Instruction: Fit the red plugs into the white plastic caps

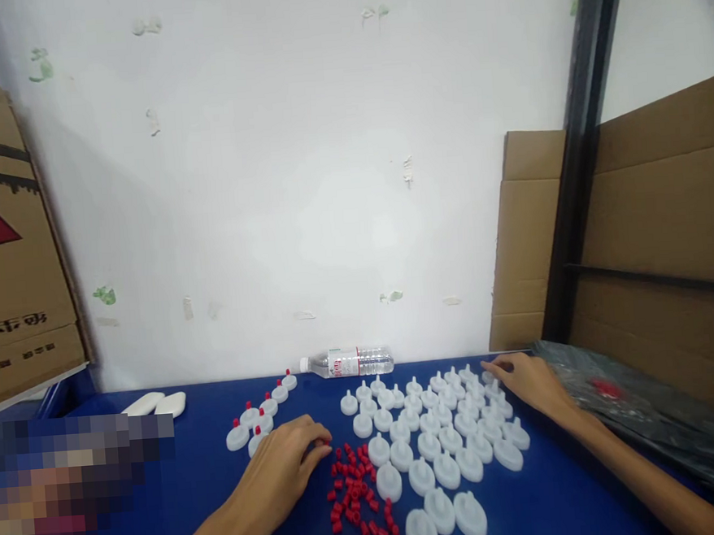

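Note:
My left hand (290,460) is closed in a pinch at the left edge of a pile of small red caps (355,488), and a bit of red shows between its fingertips. At the far right corner of a large group of white spouted lids (429,446), my right hand (527,379) has its thumb and fingers closed around the spout of one white lid (490,377), mostly hidden by the fingers. Left of the pile, several white lids with red caps on their spouts (269,406) stand in slanting rows. My left hand partly covers the nearest of these.
A clear water bottle (355,361) lies along the wall at the back. Two white rounded objects (169,405) rest at the back left. Black plastic sheeting (637,419) borders the right side. Cardboard (19,283) stands at left, with more cardboard (665,221) at right.

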Demonstrator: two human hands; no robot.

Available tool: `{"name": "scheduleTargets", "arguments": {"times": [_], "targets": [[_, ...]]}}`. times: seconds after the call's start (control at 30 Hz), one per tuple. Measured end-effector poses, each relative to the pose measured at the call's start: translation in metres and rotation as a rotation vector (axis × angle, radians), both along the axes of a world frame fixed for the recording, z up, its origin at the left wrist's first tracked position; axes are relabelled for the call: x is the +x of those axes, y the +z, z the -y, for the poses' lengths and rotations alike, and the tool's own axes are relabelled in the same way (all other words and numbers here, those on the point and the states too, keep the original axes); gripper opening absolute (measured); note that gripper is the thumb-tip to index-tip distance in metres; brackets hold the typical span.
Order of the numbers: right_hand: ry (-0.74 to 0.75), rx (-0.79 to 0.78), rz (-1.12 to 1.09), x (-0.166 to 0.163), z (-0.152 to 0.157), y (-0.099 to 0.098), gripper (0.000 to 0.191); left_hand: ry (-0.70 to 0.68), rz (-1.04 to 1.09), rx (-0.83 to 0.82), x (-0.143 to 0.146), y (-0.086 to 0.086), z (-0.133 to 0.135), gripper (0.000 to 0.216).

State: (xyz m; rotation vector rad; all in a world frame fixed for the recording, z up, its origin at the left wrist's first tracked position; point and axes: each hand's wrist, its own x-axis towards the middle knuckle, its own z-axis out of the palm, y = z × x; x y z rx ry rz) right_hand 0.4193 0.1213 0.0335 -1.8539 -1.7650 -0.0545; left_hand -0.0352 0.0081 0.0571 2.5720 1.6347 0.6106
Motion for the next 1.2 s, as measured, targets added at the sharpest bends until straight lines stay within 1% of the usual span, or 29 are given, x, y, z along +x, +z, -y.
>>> {"name": "scheduleTargets", "arguments": {"times": [0.1, 0.2, 0.27, 0.4, 0.5, 0.57, 0.63, 0.73, 0.8, 1.0, 1.1, 1.2], "targets": [[0.002, -0.014, -0.009, -0.005, -0.001, 0.000, 0.049, -0.039, -0.025, -0.007, 0.002, 0.002, 0.002, 0.021], [-0.013, -0.023, -0.016, -0.007, 0.000, 0.003, 0.055, -0.039, -0.075, 0.014, 0.002, 0.005, 0.002, 0.030], [-0.046, -0.015, -0.017, -0.006, 0.002, 0.006, 0.055, 0.034, -0.120, 0.058, 0.000, 0.010, 0.002, 0.035], [-0.107, 0.023, -0.021, -0.005, 0.007, 0.013, 0.055, 0.267, -0.211, 0.167, -0.011, 0.027, 0.000, 0.043], [-0.115, 0.052, -0.027, -0.007, 0.010, 0.018, 0.054, 0.403, -0.266, 0.192, -0.024, 0.037, -0.003, 0.043], [-0.107, 0.070, -0.030, -0.009, 0.012, 0.020, 0.053, 0.466, -0.298, 0.166, -0.032, 0.037, -0.006, 0.043], [-0.093, 0.084, -0.034, -0.012, 0.014, 0.023, 0.053, 0.501, -0.327, 0.127, -0.037, 0.032, -0.009, 0.043], [-0.078, 0.096, -0.041, -0.017, 0.016, 0.025, 0.054, 0.516, -0.361, 0.087, -0.037, 0.022, -0.011, 0.044], [-0.075, 0.100, -0.049, -0.019, 0.017, 0.027, 0.055, 0.531, -0.369, 0.078, -0.035, 0.019, -0.010, 0.044], [-0.062, 0.138, -0.072, -0.024, 0.020, 0.030, 0.054, 0.597, -0.341, 0.080, -0.035, 0.023, -0.003, 0.047], [-0.048, 0.204, -0.078, -0.028, 0.024, 0.034, 0.054, 0.577, -0.317, 0.051, -0.032, 0.022, -0.002, 0.039], [0.021, 0.315, -0.074, -0.039, 0.033, 0.042, 0.055, 0.508, -0.283, 0.042, -0.021, 0.023, 0.001, 0.034]]}}
